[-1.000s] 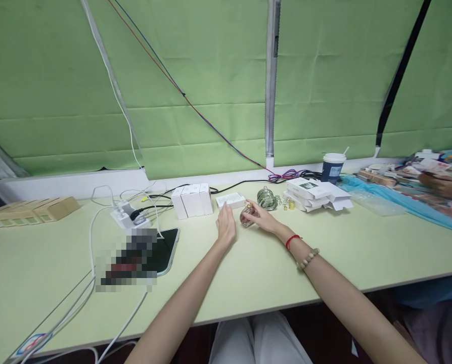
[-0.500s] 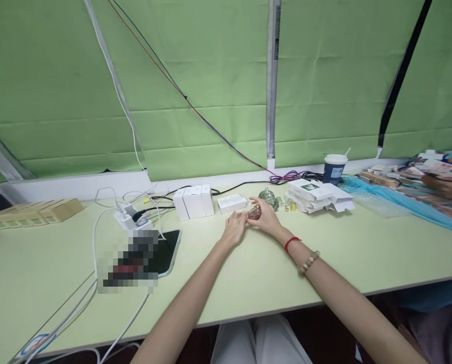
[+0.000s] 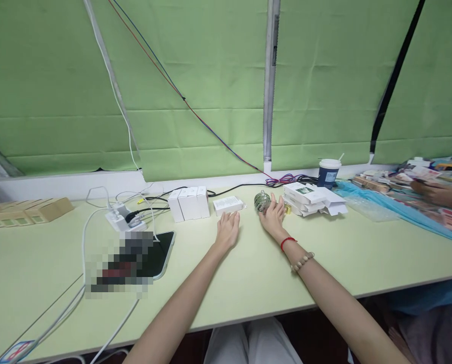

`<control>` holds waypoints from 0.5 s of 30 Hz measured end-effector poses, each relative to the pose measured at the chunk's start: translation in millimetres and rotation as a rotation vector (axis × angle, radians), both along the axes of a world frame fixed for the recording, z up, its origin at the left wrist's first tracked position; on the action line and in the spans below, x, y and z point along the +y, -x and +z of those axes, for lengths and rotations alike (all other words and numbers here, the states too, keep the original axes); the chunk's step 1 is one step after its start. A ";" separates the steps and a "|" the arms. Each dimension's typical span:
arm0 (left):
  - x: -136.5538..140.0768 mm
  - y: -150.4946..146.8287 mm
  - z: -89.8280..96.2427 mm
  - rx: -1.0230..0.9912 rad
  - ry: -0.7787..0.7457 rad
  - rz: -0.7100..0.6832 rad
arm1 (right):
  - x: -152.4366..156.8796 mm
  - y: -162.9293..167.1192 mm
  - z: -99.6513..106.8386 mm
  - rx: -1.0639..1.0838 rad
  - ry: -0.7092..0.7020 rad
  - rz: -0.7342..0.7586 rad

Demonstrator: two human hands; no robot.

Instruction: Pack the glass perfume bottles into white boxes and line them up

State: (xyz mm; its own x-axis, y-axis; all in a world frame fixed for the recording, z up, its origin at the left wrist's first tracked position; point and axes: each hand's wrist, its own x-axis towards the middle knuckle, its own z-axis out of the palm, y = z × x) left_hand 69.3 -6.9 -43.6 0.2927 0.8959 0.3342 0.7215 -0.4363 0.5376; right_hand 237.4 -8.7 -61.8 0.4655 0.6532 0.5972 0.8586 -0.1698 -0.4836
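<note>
My left hand [image 3: 228,231] rests on the table, open and with nothing visible in it, its fingertips just in front of a flat white box [image 3: 228,205]. My right hand [image 3: 272,218] reaches forward beside a round, ribbed green glass piece [image 3: 262,200] with a small knob on top. Its thumb is close to the glass and its fingers are stretched out and apart. Whether it touches the glass I cannot tell. Small gold-coloured pieces [image 3: 287,208] show just past the fingers. The reddish-brown glass piece seen earlier is hidden or out of sight.
Three upright white boxes [image 3: 190,203] stand left of centre, near a power strip [image 3: 122,218] with cables. A phone [image 3: 161,258] lies at left. White cartons [image 3: 309,198] and a lidded cup [image 3: 328,173] stand at right. Another person's hand [image 3: 438,193] is at far right.
My hands have parted from the reddish-brown glass piece they held together. The right moved to the green glass; the left drew back slightly and opened. The view shifted a little.
</note>
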 end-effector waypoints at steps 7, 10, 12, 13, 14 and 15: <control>-2.2 -2.2 -2.0 0.083 -0.120 -0.077 | -8.9 10.4 9.6 -0.032 0.038 0.023; -2.3 -2.5 -1.0 0.084 -0.110 -0.067 | -13.0 15.5 13.5 -0.023 0.069 0.058; -3.4 -2.5 0.9 0.076 -0.128 -0.062 | -13.2 16.4 14.5 0.000 0.057 0.086; -4.2 -2.5 2.0 0.072 -0.151 -0.059 | -12.6 15.9 14.6 0.013 0.040 0.096; -5.2 -2.5 3.1 0.068 -0.179 -0.055 | -11.5 15.0 14.3 0.023 0.021 0.103; -6.1 -2.5 4.0 0.065 -0.209 -0.048 | -10.0 13.5 13.6 0.028 0.006 0.111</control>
